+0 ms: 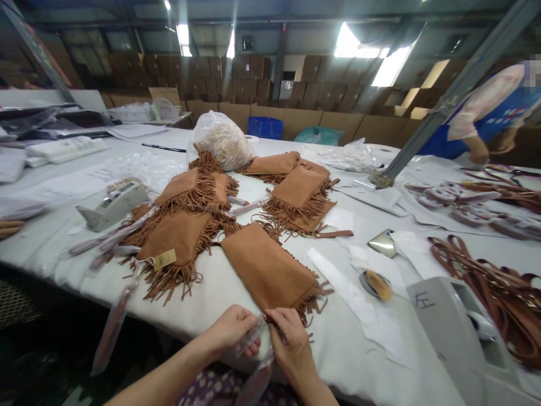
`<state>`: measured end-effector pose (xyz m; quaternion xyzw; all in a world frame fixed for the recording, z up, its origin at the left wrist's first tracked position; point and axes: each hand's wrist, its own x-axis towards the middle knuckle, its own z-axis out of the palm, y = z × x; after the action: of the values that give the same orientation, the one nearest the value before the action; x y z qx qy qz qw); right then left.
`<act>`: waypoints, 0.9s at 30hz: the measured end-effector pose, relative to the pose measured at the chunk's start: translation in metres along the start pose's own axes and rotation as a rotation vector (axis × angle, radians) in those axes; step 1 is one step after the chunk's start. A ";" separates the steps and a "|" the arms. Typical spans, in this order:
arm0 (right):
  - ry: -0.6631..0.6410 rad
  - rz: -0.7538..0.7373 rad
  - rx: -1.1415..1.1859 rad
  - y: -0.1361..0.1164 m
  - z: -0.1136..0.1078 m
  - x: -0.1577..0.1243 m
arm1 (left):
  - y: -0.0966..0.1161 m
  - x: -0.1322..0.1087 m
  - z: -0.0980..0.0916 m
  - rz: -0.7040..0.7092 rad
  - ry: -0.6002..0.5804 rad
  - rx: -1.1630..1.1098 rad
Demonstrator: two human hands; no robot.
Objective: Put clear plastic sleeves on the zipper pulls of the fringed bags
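A brown suede fringed pouch (266, 265) lies flat at the table's front edge, its fringe pointing right. My right hand (291, 338) is closed at the pouch's near corner, pinching a small metal clasp there. Just left of it, my left hand (239, 327) is closed on a piece of clear plastic wrapping. Below the hands hangs a brown strap (257, 383) in a clear plastic sleeve, over my lap. To the left lie stacked fringed pouches (175, 237), one bearing a yellowish tag (164, 259). More pouches (298, 189) lie farther back.
Tape dispensers stand at left (114, 206) and at right front (460, 332). Brown straps (490, 287) are heaped at the right. A round brush (376, 285) lies on white paper. A stuffed plastic bag (222, 141) sits behind; a grey post (443, 107) rises near a co-worker (486, 121).
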<state>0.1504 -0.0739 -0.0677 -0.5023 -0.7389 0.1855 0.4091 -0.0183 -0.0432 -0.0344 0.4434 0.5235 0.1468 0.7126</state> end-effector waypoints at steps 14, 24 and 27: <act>-0.060 0.053 0.077 -0.003 -0.004 -0.004 | 0.005 0.020 0.002 0.023 0.181 0.013; -0.267 0.197 -0.046 -0.016 -0.006 0.025 | 0.001 0.004 -0.006 0.198 0.232 -0.019; -0.261 0.200 -0.067 -0.016 -0.006 0.027 | -0.001 -0.003 -0.006 0.168 0.152 -0.042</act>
<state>0.1415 -0.0578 -0.0419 -0.5582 -0.7379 0.2643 0.2720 -0.0250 -0.0432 -0.0339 0.4583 0.5339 0.2501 0.6651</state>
